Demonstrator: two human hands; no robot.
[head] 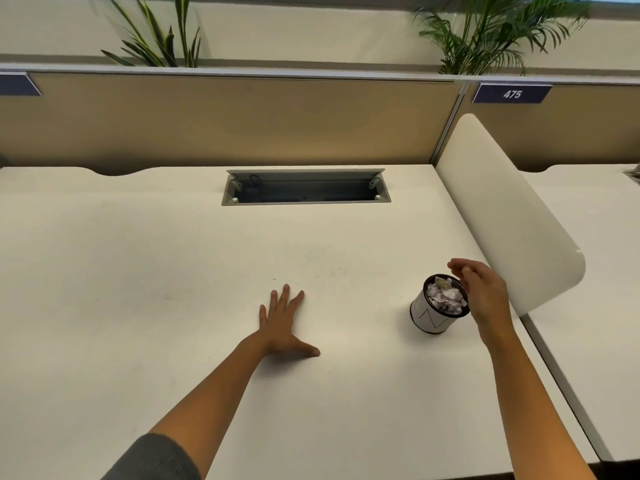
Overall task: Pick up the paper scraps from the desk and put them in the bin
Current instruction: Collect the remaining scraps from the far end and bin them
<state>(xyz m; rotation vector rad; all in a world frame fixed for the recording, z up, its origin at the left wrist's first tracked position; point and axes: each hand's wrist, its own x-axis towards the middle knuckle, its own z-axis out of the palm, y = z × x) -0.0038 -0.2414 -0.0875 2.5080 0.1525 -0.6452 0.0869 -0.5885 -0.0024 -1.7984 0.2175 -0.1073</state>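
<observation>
- Grey sleeve [152,457], nearest item, bottom left: covering the upper part of the left forearm, bare arm reaching far and right from it across the desk.
- White desk [138,271]: filling the near and middle ground, bearing both hands' work area and the bin.
- Left hand [282,323]: lying palm down on the desk near centre, fingers straight and spread, thumb pointing right; holding nothing.
- Right hand [479,292]: hovering at the right, over the right and far rim of the bin, fingers loosely curled downward; whether pinching anything, cannot tell, nothing visible between the fingertips.
- Bin [429,315]: small white cylinder with dark rim and thin line markings on its wall, standing upright on the desk at the right, well apart from the left hand.
- Paper scraps [445,296]: crumpled white and pale pieces, sitting inside the bin, filling it close to the rim.
- Cable tray [306,187]: grey rectangular recess in the far part of the desk, lid standing open along its far edge, dark interior.
- White divider panel [509,216]: standing at the desk's right edge, rounded near corner, just beyond the right hand.
- Beige partition [225,123]: running along the far edge of the desk.
- Blue label [512,94] reading 475: hanging on the partition at far right.
- Green plants [498,32]: rising behind the partition, far left and far right.
</observation>
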